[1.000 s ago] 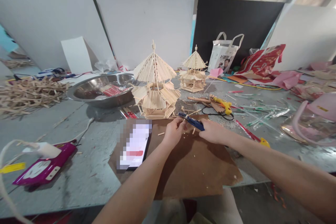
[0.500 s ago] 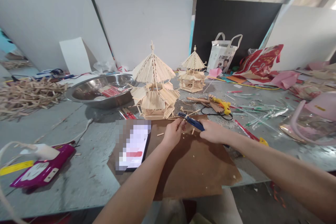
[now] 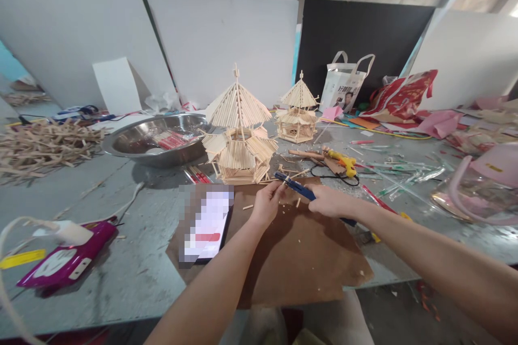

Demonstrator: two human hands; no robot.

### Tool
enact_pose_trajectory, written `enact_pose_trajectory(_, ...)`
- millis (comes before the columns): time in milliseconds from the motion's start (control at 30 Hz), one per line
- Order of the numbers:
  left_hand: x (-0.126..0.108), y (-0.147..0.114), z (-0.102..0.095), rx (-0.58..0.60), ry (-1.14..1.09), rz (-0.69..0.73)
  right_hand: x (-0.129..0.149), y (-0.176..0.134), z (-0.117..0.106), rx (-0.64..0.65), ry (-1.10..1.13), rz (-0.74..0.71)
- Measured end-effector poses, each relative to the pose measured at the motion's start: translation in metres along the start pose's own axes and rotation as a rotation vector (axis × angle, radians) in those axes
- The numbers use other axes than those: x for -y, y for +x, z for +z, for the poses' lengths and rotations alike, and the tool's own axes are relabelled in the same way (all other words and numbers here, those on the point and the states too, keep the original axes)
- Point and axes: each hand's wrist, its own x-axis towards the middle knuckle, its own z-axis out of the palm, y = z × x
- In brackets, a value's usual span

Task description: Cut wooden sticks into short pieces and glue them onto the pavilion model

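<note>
My right hand (image 3: 327, 201) is closed round the handles of a dark-blue hand cutter (image 3: 297, 187), whose head points left. My left hand (image 3: 267, 204) pinches a short wooden stick (image 3: 285, 183) at the cutter's jaws; the fingers hide much of it. Both hands are over a brown board (image 3: 299, 269) strewn with small wood bits. Just behind them stands a pavilion model (image 3: 239, 151) made of thin sticks, with a pointed roof. A smaller stick pavilion (image 3: 297, 118) is farther back on the right.
A phone (image 3: 210, 226) lies left of my left forearm. Behind it is a steel basin (image 3: 157, 159) with packaged sticks. A purple power strip (image 3: 68, 259) and a stick pile (image 3: 48, 148) are at left. At right are a yellow glue gun (image 3: 342, 161), plastic wrappers (image 3: 408, 172) and a pink-lidded container (image 3: 481, 183).
The view has shifted very slightly. Both hands stay in nearly the same place, with the cutter and stick still together.
</note>
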Motion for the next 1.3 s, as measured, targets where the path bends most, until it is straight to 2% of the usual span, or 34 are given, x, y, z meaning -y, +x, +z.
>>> enact_pose_trajectory(133, -0.003, 0.0, 0.001, -0.05, -0.049, -0.031, -0.002, 0.002, 0.001, -0.01, 0.003, -0.022)
enact_pose_trajectory(300, -0.008, -0.001, -0.002, -0.034, 0.033, 0.002, -0.007, 0.004, 0.009, -0.085, -0.038, -0.01)
enact_pose_trajectory(500, -0.007, -0.002, -0.004, -0.002, 0.022, -0.041, -0.008, 0.006, 0.016, -0.201, -0.153, 0.015)
enact_pose_trajectory(667, -0.006, -0.002, -0.003, 0.07, -0.146, -0.105, -0.013, 0.005, 0.015, -0.264, -0.22, -0.027)
enact_pose_trajectory(767, -0.007, -0.002, -0.002, 0.114, -0.339, -0.145, -0.017, 0.004, 0.015, -0.252, -0.209, -0.1)
enact_pose_trajectory(867, -0.007, -0.002, -0.001, 0.142, -0.42, -0.167, -0.017, 0.002, 0.015, -0.25, -0.208, -0.108)
enact_pose_trajectory(1100, -0.006, -0.001, -0.001, 0.149, -0.337, -0.141, -0.018, -0.002, 0.018, -0.294, -0.255, -0.047)
enact_pose_trajectory(1300, -0.007, -0.001, -0.002, 0.101, -0.22, -0.113, -0.022, -0.001, 0.022, -0.335, -0.299, -0.046)
